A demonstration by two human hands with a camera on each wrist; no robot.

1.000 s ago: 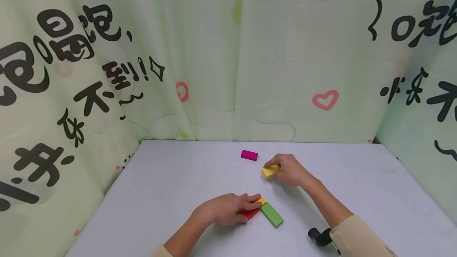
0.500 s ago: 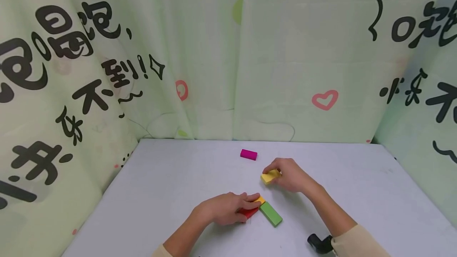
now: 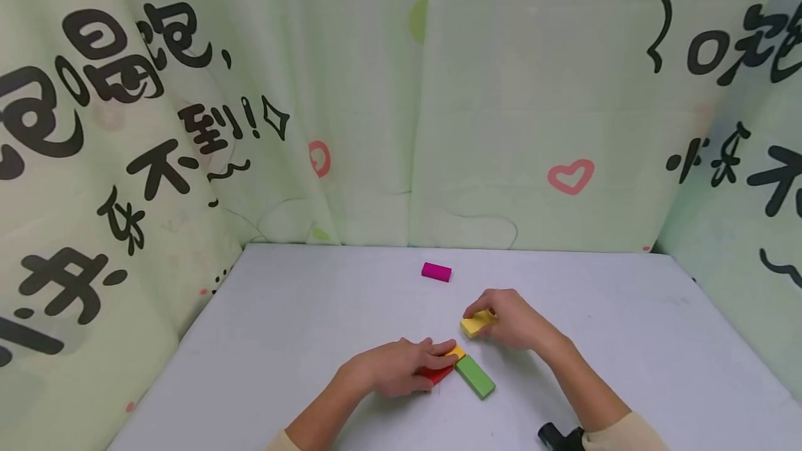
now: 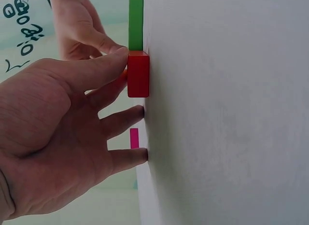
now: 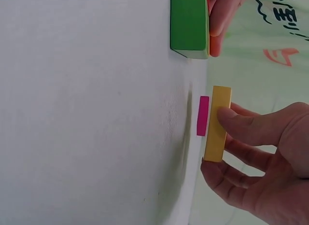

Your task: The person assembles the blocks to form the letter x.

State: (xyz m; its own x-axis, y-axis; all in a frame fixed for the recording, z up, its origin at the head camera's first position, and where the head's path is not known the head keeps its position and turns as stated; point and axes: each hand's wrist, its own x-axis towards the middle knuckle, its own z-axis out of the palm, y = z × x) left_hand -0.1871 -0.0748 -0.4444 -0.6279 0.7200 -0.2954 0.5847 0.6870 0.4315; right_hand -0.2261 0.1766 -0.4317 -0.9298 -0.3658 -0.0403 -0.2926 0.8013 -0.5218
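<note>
My left hand (image 3: 401,367) rests low over the table, its thumb and fingers holding a red block (image 3: 440,374). An orange block (image 3: 460,351) shows partly beneath its fingertips. A green block (image 3: 476,377) lies slantwise beside these two, its far end against them. To the right and a little farther off, my right hand (image 3: 516,319) pinches a yellow block (image 3: 477,323). In the right wrist view that yellow block (image 5: 218,123) is held between thumb and fingers, raised off the table.
A magenta block (image 3: 436,271) lies near the back of the white table (image 3: 301,319). A printed pale green curtain (image 3: 363,124) stands behind and along both sides. Below the right wrist is a black object (image 3: 560,438), partly cut off by the frame.
My right hand has come nearer with the yellow block, down toward the green and orange blocks. The left hand and the blocks by it have stayed in place.
</note>
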